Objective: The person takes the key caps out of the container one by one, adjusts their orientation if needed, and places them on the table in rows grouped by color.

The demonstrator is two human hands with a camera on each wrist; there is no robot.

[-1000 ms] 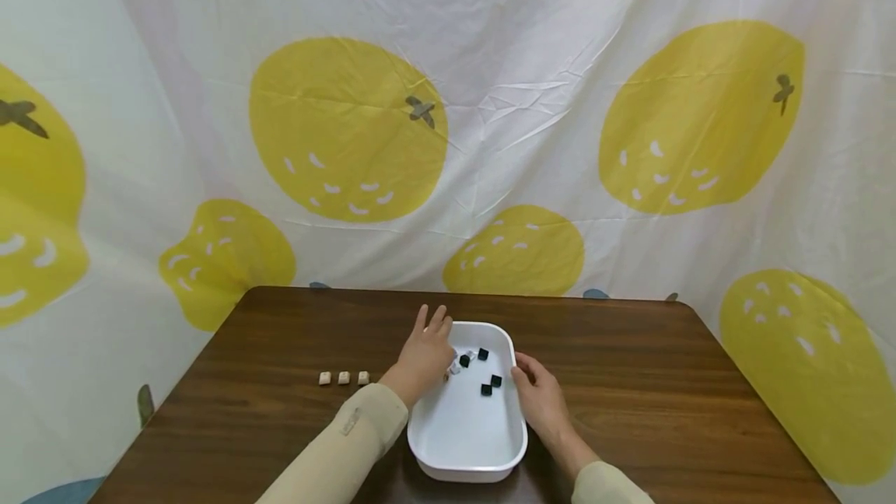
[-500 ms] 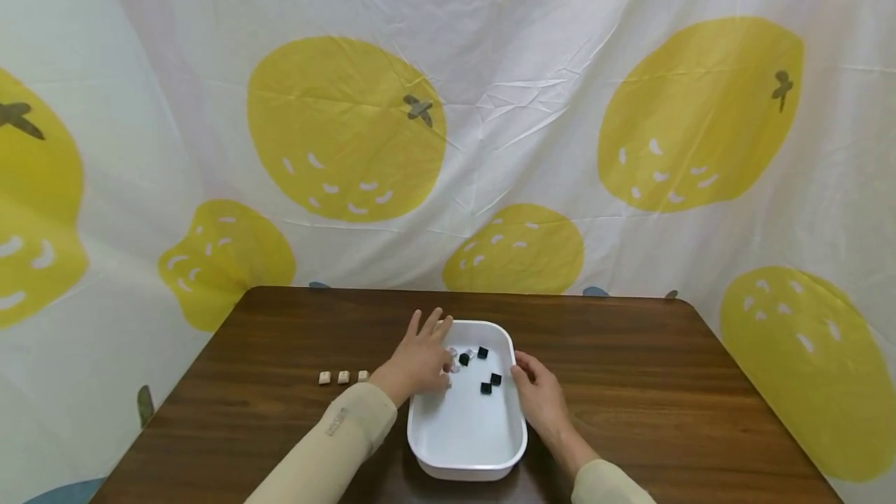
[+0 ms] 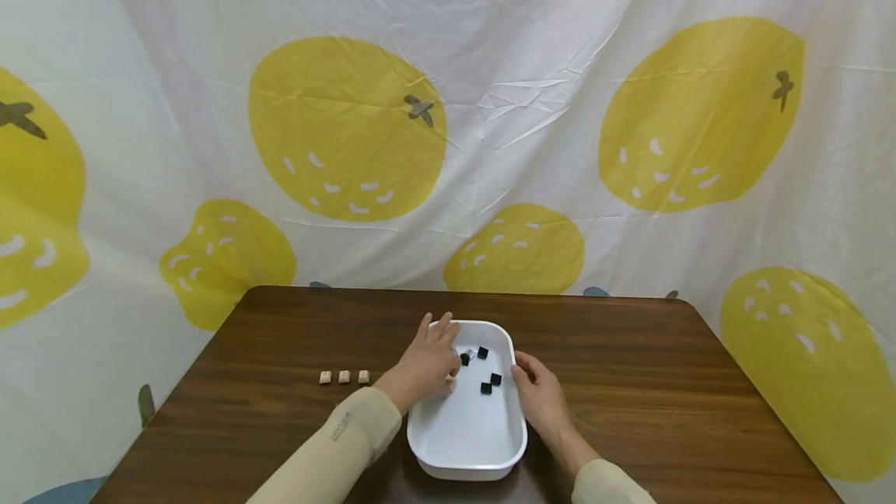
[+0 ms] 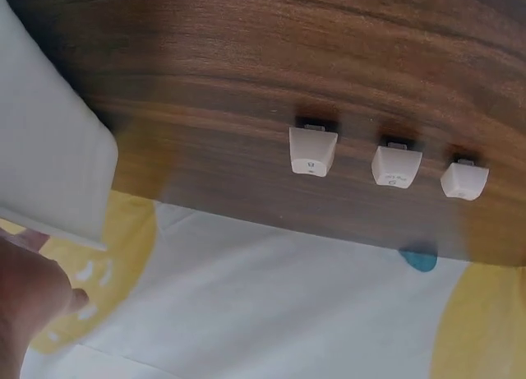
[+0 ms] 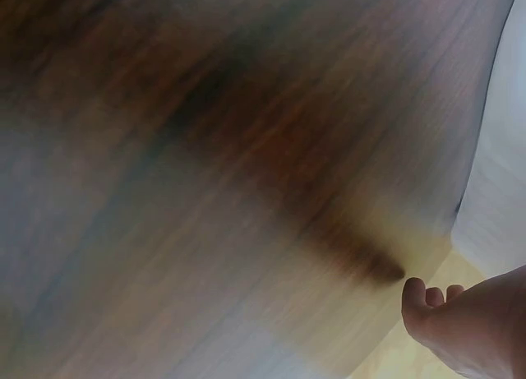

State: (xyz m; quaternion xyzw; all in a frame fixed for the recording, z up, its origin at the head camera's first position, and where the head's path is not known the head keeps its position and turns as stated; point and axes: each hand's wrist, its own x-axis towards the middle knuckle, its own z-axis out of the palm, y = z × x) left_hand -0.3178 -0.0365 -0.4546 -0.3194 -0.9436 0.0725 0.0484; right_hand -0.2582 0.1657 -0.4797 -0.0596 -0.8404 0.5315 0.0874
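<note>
A white rectangular tray [image 3: 467,434] stands on the table and holds several black keycaps [image 3: 486,388] and a few small clear pieces [image 3: 471,353]. My left hand [image 3: 423,362] reaches over the tray's left side, its thumb and index finger apart and low by the clear pieces, the other fingers pointing up and away. The hand hides part of the tray's contents. On the right side, my right hand [image 3: 540,395] grips the tray's wall, thumb at the rim and fingers outside. Three cream keycaps [image 4: 312,151] form a row on the table left of the tray.
The dark wooden table [image 3: 665,403] extends to both sides of the tray. A white cloth with large yellow lemons [image 3: 346,131] hangs behind the table's far edge.
My left hand shifted slightly left, then back right and deeper over the clear pieces, covering more of them. The right hand, the tray and the row of cream keycaps stay put.
</note>
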